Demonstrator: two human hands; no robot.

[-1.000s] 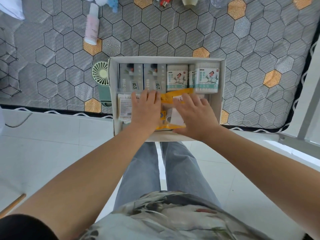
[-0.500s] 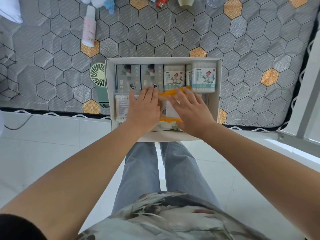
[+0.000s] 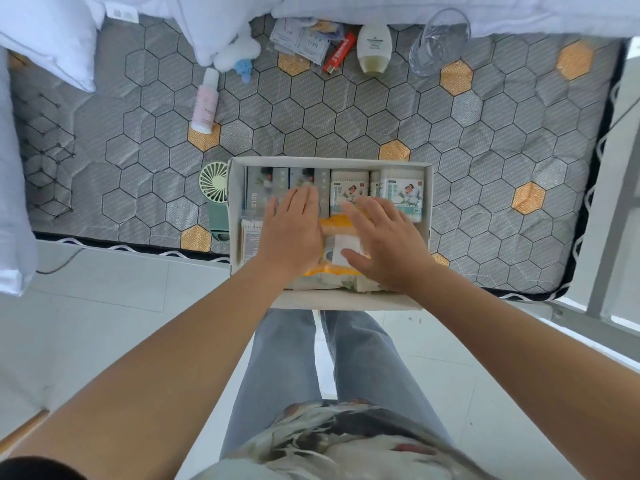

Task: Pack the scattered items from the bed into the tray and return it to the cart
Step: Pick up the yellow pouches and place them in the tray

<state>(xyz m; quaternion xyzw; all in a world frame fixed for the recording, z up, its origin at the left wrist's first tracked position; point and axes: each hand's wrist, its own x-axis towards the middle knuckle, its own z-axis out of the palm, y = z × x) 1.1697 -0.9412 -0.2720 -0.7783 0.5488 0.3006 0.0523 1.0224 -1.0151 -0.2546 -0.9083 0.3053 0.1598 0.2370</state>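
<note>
A beige tray (image 3: pixel 330 161) sits at the bed's near edge. In its far row stand two grey boxes (image 3: pixel 263 183) and cotton-swab boxes (image 3: pixel 403 190). A yellow packet (image 3: pixel 337 226) lies flat in the near half. My left hand (image 3: pixel 292 233) rests palm down on the packet's left part and the grey boxes. My right hand (image 3: pixel 384 244) lies flat on its right part, thumb on the white label. Neither hand grips anything. On the bed lie a pink bottle (image 3: pixel 206 105), a white bottle (image 3: pixel 374 46), a clear glass (image 3: pixel 436 41), a red stick (image 3: pixel 337 53) and sachets (image 3: pixel 299 41).
A green hand fan (image 3: pixel 214 183) lies against the tray's left wall. A white and blue plush (image 3: pixel 239 57) and white pillows (image 3: pixel 48 39) are at the bed's far side. A white bed frame (image 3: pixel 609 237) runs along the right. White tiled floor is below.
Both hands have pressed the yellow packet down flat into the tray and slid a little farther in. The view has tilted up, showing more of the bed's far side.
</note>
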